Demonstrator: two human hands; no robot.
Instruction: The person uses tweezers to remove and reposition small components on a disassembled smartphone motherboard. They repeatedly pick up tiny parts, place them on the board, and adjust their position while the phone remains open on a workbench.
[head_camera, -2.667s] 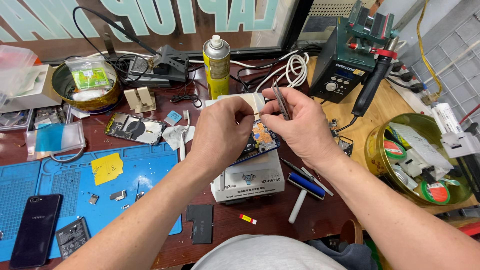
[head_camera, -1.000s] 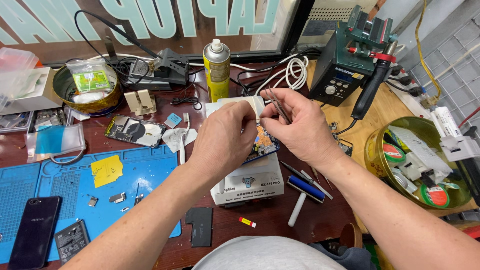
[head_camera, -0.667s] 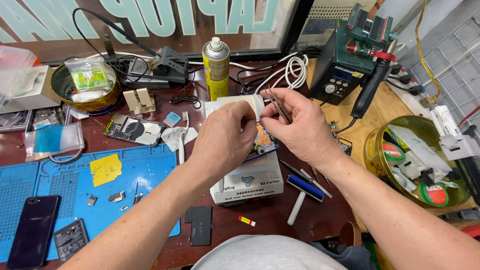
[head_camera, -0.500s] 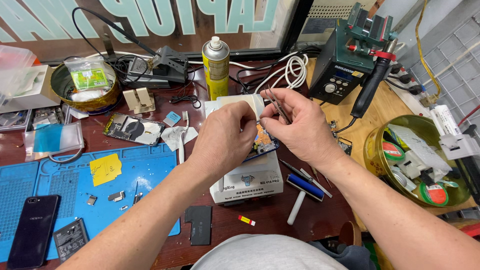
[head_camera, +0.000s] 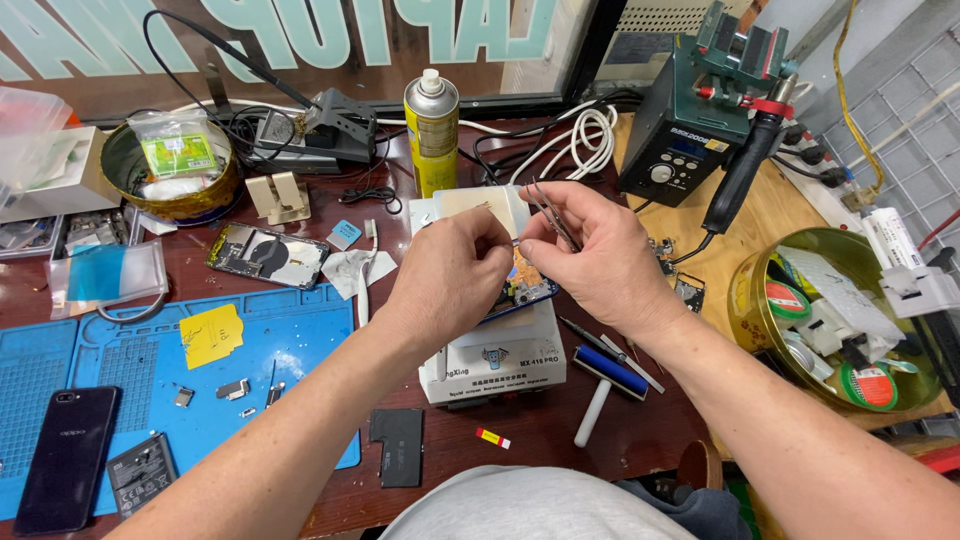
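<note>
My left hand (head_camera: 450, 272) and my right hand (head_camera: 603, 262) meet fingertip to fingertip above an opened phone (head_camera: 522, 290). The phone lies on a white box-shaped heating pad (head_camera: 495, 362) at the middle of the bench. Thin metal tweezers (head_camera: 551, 207) are held in my right hand, tucked along the fingers with the tips pointing up and away. Between my left thumb and forefinger I pinch a small piece (head_camera: 515, 241); it is too small to tell what it is. A cream plate (head_camera: 470, 203) shows just behind my left hand.
A yellow spray can (head_camera: 432, 125) and white cables (head_camera: 585, 130) stand behind. A dark green soldering station (head_camera: 690, 140) sits at the back right. A gold tin (head_camera: 745, 300) of tape rolls is at right. At left lie a blue mat (head_camera: 150, 370), a dark phone (head_camera: 65, 455) and another opened phone (head_camera: 265, 255). A blue-headed roller (head_camera: 608, 372) lies beside the pad.
Both hands have sunk slightly toward the opened phone while staying pinched together. The tweezers stay in my right hand.
</note>
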